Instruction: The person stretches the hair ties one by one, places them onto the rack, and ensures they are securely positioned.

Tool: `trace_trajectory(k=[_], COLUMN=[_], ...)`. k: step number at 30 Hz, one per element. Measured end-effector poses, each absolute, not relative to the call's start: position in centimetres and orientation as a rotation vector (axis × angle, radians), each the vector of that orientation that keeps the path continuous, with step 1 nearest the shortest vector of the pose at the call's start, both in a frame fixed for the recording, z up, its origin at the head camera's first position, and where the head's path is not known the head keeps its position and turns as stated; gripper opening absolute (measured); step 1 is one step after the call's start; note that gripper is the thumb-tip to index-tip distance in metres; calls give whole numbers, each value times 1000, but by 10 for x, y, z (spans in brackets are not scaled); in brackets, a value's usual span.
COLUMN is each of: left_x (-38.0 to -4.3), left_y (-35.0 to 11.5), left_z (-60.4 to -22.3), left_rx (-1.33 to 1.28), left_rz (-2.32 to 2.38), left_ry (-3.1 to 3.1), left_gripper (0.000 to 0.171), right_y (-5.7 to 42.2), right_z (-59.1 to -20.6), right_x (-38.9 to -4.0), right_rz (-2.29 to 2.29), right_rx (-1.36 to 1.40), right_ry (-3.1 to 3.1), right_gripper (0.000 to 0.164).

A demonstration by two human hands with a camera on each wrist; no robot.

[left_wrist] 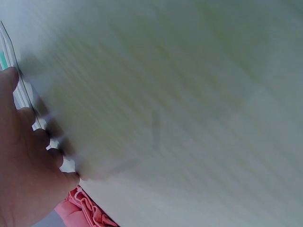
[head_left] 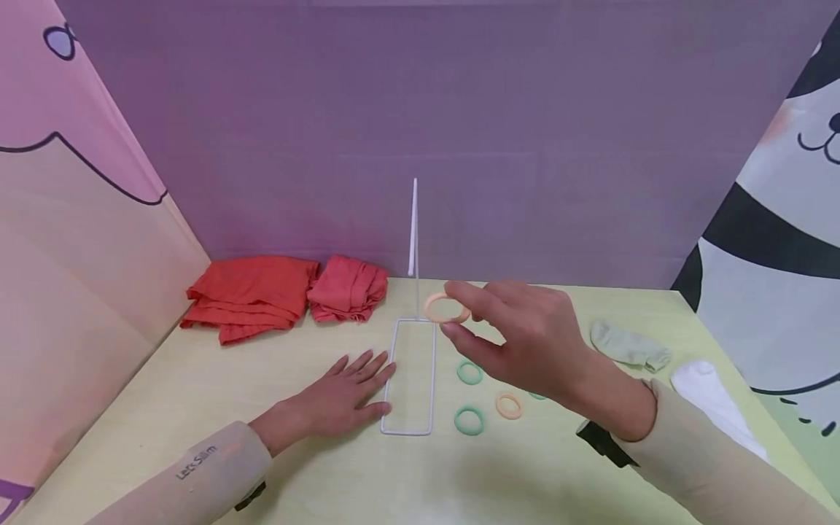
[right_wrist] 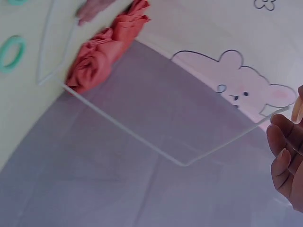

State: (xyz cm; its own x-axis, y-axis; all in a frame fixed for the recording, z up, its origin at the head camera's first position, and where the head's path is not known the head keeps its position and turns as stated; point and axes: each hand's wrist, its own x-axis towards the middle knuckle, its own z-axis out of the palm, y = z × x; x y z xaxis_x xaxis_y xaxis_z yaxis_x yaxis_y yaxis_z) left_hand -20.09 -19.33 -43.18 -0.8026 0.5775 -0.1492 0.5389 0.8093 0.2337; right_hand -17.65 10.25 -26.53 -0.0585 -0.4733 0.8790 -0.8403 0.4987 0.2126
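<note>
My right hand (head_left: 525,339) pinches a peach ring (head_left: 428,309) between thumb and index finger, raised in front of the white wire stand (head_left: 433,379). In the right wrist view, the held ring (right_wrist: 297,111) is right by the free end of the stand's upper arm (right_wrist: 232,140). Flat on the table, my left hand (head_left: 341,397) has spread fingers, with fingertips at the left side of the stand's rectangular base. Right of the base lie green rings (head_left: 457,421) and another peach ring (head_left: 498,405); one green ring is partly hidden by my right hand.
Two folded red cloths, a larger one (head_left: 252,295) and a smaller one (head_left: 348,288), sit at the back left. A grey-green sock (head_left: 630,344) and a white sock (head_left: 712,401) lie on the right. A purple backdrop (head_left: 525,146) stands behind the table.
</note>
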Motion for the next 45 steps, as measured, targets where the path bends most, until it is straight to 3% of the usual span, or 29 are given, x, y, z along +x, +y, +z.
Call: trace_trajectory(k=[7, 45], left_x=[-200, -201], left_y=[-193, -192], left_z=[-428, -428], left_rx=[864, 839], left_rz=[277, 250], left_ry=[2769, 2750], left_gripper=[72, 73], right_y=[84, 60], right_z=[-247, -255], right_x=[-178, -305], right_rz=[341, 147], right_rx=[1088, 835], right_ry=[-1608, -1770], right_gripper=[23, 14])
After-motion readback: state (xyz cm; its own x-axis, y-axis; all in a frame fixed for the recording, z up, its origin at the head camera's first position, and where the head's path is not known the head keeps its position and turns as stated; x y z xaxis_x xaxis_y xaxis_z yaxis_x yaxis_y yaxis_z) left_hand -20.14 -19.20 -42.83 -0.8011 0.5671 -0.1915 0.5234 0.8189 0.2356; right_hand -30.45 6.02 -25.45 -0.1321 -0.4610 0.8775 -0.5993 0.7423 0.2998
